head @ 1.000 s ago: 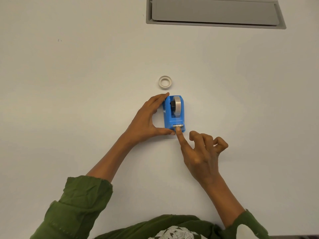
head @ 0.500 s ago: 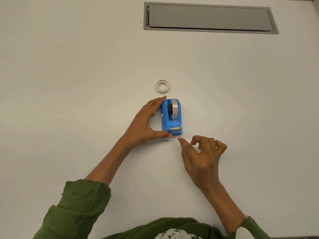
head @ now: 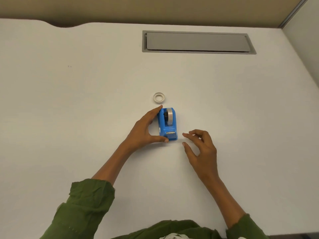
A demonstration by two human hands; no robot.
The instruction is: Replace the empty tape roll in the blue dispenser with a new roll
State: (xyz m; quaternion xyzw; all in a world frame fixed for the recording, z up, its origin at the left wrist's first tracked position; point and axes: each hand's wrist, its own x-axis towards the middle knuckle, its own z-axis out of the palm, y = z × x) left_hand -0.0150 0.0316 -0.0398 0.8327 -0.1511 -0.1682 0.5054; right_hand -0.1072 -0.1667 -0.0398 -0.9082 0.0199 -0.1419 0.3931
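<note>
The blue dispenser (head: 168, 125) stands upright near the middle of the counter (head: 69, 118), its metal cutter end toward me. A roll of tape (head: 170, 117) sits on edge in its cradle, pale and translucent, with a dark hub beside it. Just beyond the dispenser, apart from it, a small white tape core (head: 159, 97) lies flat on the counter.

My left hand (head: 144, 129) cups the dispenser from its left side: the fingertips rest at the far corner, the thumb presses the near corner by the cutter, and the palm arches away from the body. My right hand (head: 201, 149) is off the dispenser, just to its right and nearer me, loosely half open with fingers curled and thumb spread; it holds nothing that I can see.

The counter is plain white. A grey rectangular hatch (head: 198, 42) is set into it at the far side, and a tan wall (head: 155, 9) rises behind. My sleeves (head: 82, 209) are green.
</note>
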